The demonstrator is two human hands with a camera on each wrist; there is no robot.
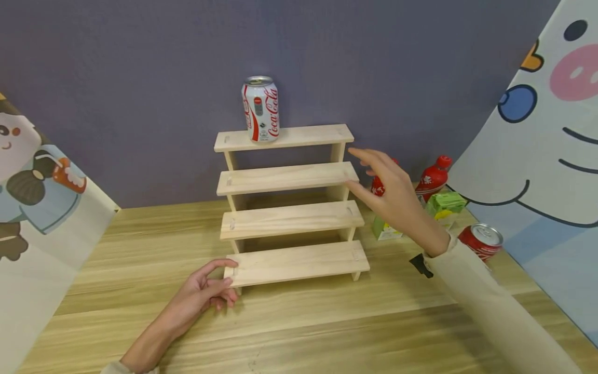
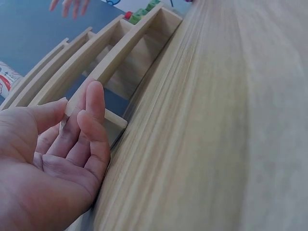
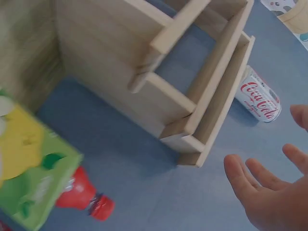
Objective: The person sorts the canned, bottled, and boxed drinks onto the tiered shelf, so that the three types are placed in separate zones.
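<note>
Head view: bright, even exposure; detail crisp. A soft shadow lies on the table (image 1: pixel 140 291) below the right sleeve (image 1: pixel 495 306), consistent with overhead light; its source is out of frame. The gap beneath the shelf (image 1: pixel 294 264) is darker. Left wrist view: cooler and hazy; the left hand (image 2: pixel 57 168) is legible, the table's near grain soft, and the boards bow noticeably. Right wrist view: dimmer; the carton (image 3: pixel 33 163) is blurred, and faint shadow falls on the wall (image 3: pixel 178 197) beside the shelf.
</note>
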